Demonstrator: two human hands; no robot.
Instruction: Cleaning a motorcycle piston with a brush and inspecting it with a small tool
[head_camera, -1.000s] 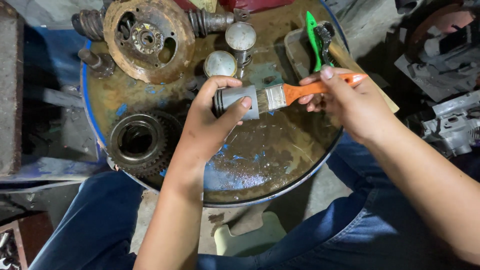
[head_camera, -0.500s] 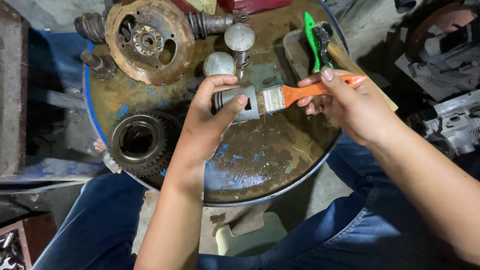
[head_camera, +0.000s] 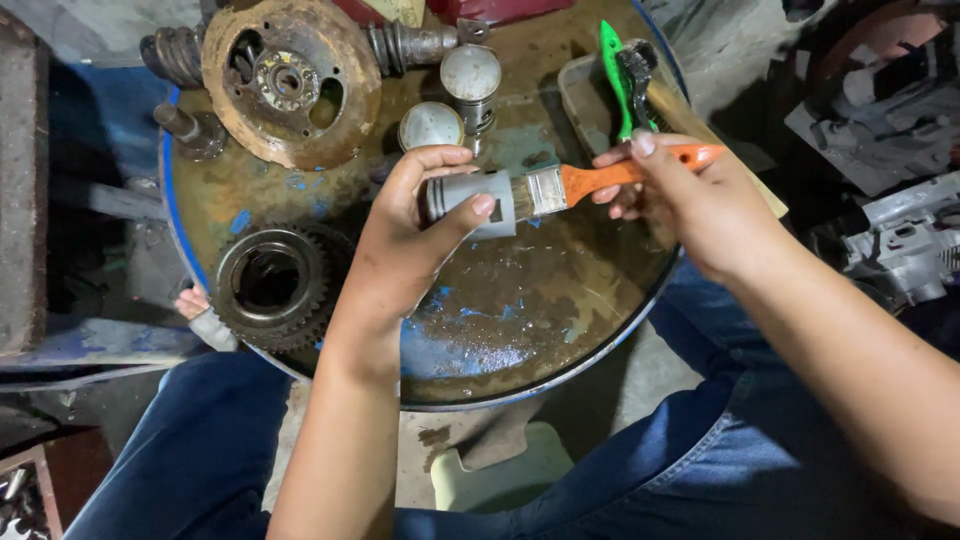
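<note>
My left hand (head_camera: 405, 250) grips a grey metal piston (head_camera: 462, 200) held on its side above the rusty blue drum top (head_camera: 520, 300). My right hand (head_camera: 690, 205) holds a paintbrush with an orange handle (head_camera: 610, 178), and its bristles press against the open end of the piston. Both hands hover over the middle of the drum.
On the drum lie a rusty round plate (head_camera: 290, 80), a dark gear (head_camera: 270, 285), two more pistons (head_camera: 470, 80) (head_camera: 430, 125), a small bolt-like part (head_camera: 185, 128) and a tray (head_camera: 590, 100) with a green-handled brush (head_camera: 615, 70). Engine parts (head_camera: 900, 240) sit at the right. My jeans-clad legs straddle the drum.
Both hands with the piston and brush have shifted slightly; the brush stays against the piston end.
</note>
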